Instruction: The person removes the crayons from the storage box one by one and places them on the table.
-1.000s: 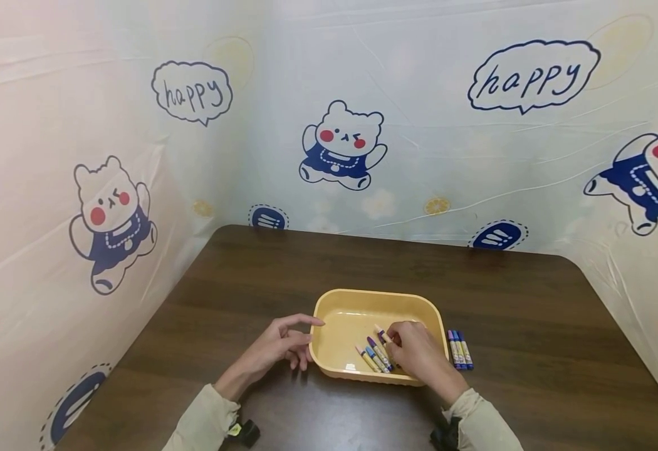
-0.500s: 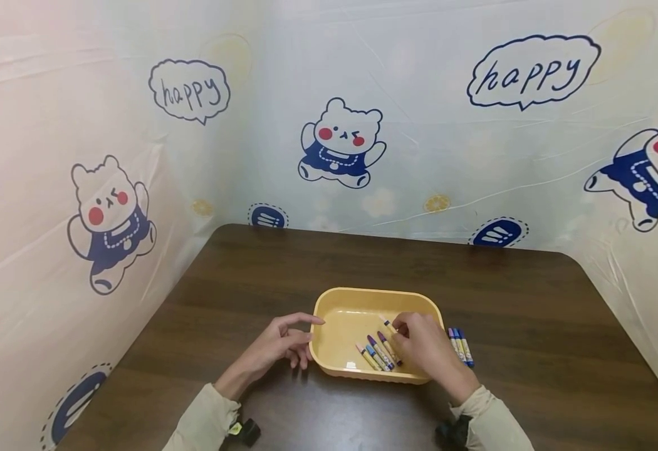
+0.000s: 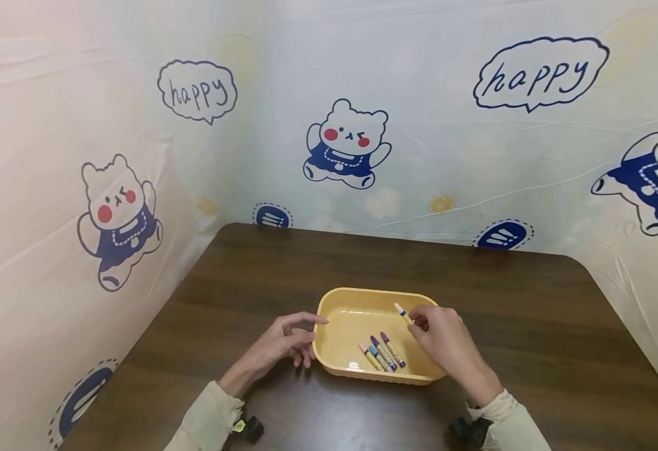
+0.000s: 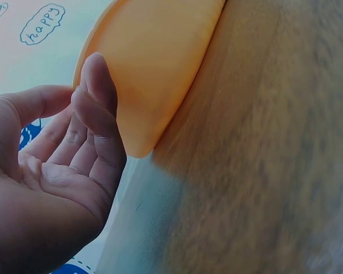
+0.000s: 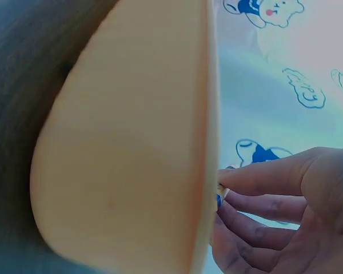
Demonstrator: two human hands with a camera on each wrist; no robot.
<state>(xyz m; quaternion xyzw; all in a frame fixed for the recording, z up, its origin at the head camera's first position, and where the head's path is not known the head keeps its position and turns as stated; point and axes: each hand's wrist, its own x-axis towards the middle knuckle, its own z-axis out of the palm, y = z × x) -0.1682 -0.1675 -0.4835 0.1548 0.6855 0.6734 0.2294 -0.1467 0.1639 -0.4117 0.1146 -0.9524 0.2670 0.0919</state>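
From far left: pale, blue-printed wall sheet (image 3: 188, 163), with dark brown table (image 3: 233, 275) in front. Next, left hand (image 3: 278, 341) at the left end of a yellow tray (image 3: 340, 332), index finger over the edge to the inside, thumb outside, rim lightly pinched, remaining fingers loosely bent below. Within the tray, toward the near side, in a slanted row with tips pointing away and leftward: pink-tipped crayon (image 3: 370, 357), blue-tipped crayon (image 3: 380, 357), two purple-tipped crayons (image 3: 393, 351). Farther right, pale-tipped crayon (image 3: 403, 314) held at a tilt over the tray, pinched between thumb and fingers of the right hand (image 3: 447, 338). Last, at lower right, cream sleeve (image 3: 512, 426) beside black wrist device (image 3: 470, 432).
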